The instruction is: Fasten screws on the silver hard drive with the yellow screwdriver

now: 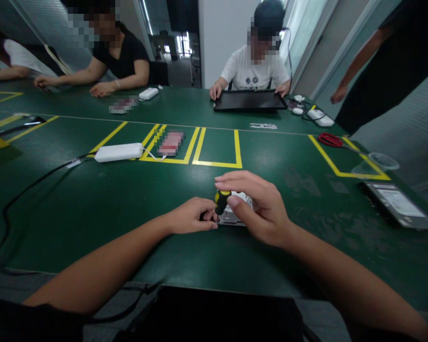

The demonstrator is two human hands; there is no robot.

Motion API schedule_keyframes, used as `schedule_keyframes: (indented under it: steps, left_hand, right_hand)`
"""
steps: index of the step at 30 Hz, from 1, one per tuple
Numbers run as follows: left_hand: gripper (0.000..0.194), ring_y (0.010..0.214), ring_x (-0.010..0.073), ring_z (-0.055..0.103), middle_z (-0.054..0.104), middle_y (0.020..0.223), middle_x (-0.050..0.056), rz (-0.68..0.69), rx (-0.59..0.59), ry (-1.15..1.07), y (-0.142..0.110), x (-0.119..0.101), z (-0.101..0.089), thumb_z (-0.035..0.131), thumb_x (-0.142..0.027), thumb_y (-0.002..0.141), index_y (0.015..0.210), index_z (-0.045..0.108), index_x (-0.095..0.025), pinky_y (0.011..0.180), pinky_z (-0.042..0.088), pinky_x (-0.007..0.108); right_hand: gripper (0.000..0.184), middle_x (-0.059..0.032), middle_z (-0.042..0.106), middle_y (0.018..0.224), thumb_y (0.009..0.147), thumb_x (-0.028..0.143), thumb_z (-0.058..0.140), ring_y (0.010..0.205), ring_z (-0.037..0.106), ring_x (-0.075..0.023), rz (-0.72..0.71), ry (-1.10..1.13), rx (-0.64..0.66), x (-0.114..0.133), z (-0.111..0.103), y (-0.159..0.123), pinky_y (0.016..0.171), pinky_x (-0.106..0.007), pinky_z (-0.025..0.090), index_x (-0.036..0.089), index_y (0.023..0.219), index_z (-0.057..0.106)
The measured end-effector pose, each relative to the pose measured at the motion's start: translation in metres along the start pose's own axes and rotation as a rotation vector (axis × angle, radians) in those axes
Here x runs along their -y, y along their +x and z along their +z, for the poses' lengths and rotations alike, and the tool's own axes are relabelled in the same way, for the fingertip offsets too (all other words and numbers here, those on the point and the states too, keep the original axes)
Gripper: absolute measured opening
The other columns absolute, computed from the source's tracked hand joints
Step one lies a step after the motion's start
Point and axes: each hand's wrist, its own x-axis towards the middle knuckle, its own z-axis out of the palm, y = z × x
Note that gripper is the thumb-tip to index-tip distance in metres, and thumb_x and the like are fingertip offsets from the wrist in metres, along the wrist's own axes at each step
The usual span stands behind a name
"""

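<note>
left hand (190, 216) is resting at the drive's left edge, fingers curled in by the screwdriver's foot; can't tell if it's gripping. right hand (266, 209) is curving around the screwdriver (221, 203), thumb beside the handle, fingers over its top; can't tell how tightly it's closing. screwdriver is leaning slightly over the drive (229, 217), which is lying mid-bench, toward the near edge of the bench (157, 183). second drive (401, 204) is lying by the right edge, scissors (330, 139) and clear cup (383, 160) sitting just beyond it. power bank (118, 152) is lying left of center, cabled to a phone (171, 143). at the far edge a person (253, 69) is holding a panel (249, 100).
</note>
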Motion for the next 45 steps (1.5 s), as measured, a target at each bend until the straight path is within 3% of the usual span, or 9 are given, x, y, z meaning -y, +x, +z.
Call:
schedule_keyframes:
  steps: [3, 8, 14, 21, 26, 33, 41, 45]
  left_hand:
    - [0.021, 0.066, 0.0111, 0.054, 0.054, 0.070, -0.004, -0.005, 0.005, 0.018, 0.0001, 0.0005, -0.0003, 0.070, -0.030, 0.085, 0.077, 0.055, -0.017, 0.063, 0.041, 0.024]
    - [0.018, 0.064, 0.0102, 0.051, 0.053, 0.070, -0.004, 0.013, -0.001, 0.024, 0.0000, 0.0006, -0.0003, 0.071, -0.029, 0.084, 0.079, 0.058, -0.017, 0.061, 0.039, 0.024]
    - [0.016, 0.062, 0.0098, 0.049, 0.052, 0.070, -0.005, 0.015, 0.014, 0.049, 0.0005, 0.0000, -0.0012, 0.070, -0.028, 0.084, 0.081, 0.059, -0.017, 0.060, 0.038, 0.024]
    - [0.019, 0.076, 0.0152, 0.059, 0.060, 0.076, -0.002, 0.000, -0.015, 0.028, -0.0001, 0.0014, 0.0006, 0.069, -0.034, 0.085, 0.085, 0.058, -0.018, 0.067, 0.044, 0.028]
    - [0.025, 0.065, 0.0110, 0.055, 0.056, 0.070, -0.004, 0.005, 0.006, -0.007, -0.0005, 0.0005, 0.0000, 0.070, -0.031, 0.085, 0.076, 0.052, -0.018, 0.064, 0.042, 0.025]
    - [0.027, 0.062, 0.0095, 0.051, 0.054, 0.067, -0.005, 0.006, -0.002, 0.000, -0.0001, -0.0031, -0.0013, 0.071, -0.030, 0.085, 0.072, 0.050, -0.018, 0.062, 0.039, 0.024]
    - [0.024, 0.069, 0.0118, 0.057, 0.060, 0.071, -0.003, 0.006, -0.013, -0.040, -0.0005, -0.0032, 0.0004, 0.070, -0.028, 0.085, 0.074, 0.052, -0.017, 0.064, 0.041, 0.025]
    - [0.023, 0.063, 0.0096, 0.051, 0.057, 0.068, -0.005, 0.016, -0.012, 0.011, -0.0005, -0.0024, 0.0006, 0.070, -0.027, 0.085, 0.074, 0.053, -0.016, 0.063, 0.039, 0.024]
  right_hand:
    - [0.028, -0.0059, 0.070, 0.117, 0.099, 0.013, 0.052, 0.109, 0.065, -0.0157, -0.013, 0.020, 0.009, -0.0004, 0.0000, -0.0001, 0.097, -0.037, 0.052, 0.020, 0.122, 0.067]
    - [0.018, -0.0051, 0.063, 0.097, 0.091, 0.023, 0.072, 0.091, 0.061, -0.0123, 0.013, -0.014, -0.042, 0.0001, 0.0003, 0.0004, 0.077, -0.027, 0.052, 0.018, 0.108, 0.072]
    - [0.027, -0.0058, 0.070, 0.115, 0.099, 0.014, 0.053, 0.109, 0.064, -0.0155, -0.014, 0.036, 0.015, 0.0018, -0.0002, 0.0010, 0.096, -0.037, 0.051, 0.021, 0.120, 0.069]
    - [0.018, -0.0042, 0.066, 0.098, 0.090, 0.028, 0.073, 0.091, 0.063, -0.0128, 0.042, -0.010, -0.039, 0.0016, 0.0018, -0.0006, 0.078, -0.028, 0.053, 0.019, 0.106, 0.071]
    - [0.020, -0.0069, 0.070, 0.117, 0.096, 0.019, 0.059, 0.110, 0.065, -0.0160, 0.024, 0.014, -0.026, 0.0046, 0.0019, -0.0003, 0.096, -0.035, 0.054, 0.019, 0.113, 0.070]
    - [0.021, -0.0048, 0.072, 0.108, 0.095, 0.018, 0.061, 0.099, 0.067, -0.0140, 0.021, -0.006, -0.040, 0.0024, 0.0023, -0.0005, 0.090, -0.032, 0.054, 0.019, 0.114, 0.070]
    - [0.022, -0.0058, 0.071, 0.108, 0.093, 0.023, 0.068, 0.103, 0.066, -0.0145, 0.010, 0.002, -0.036, -0.0007, 0.0032, -0.0011, 0.091, -0.031, 0.054, 0.017, 0.114, 0.069]
    - [0.022, -0.0051, 0.071, 0.110, 0.094, 0.019, 0.065, 0.103, 0.066, -0.0137, 0.026, -0.016, -0.035, -0.0017, 0.0037, -0.0025, 0.091, -0.030, 0.053, 0.018, 0.116, 0.069]
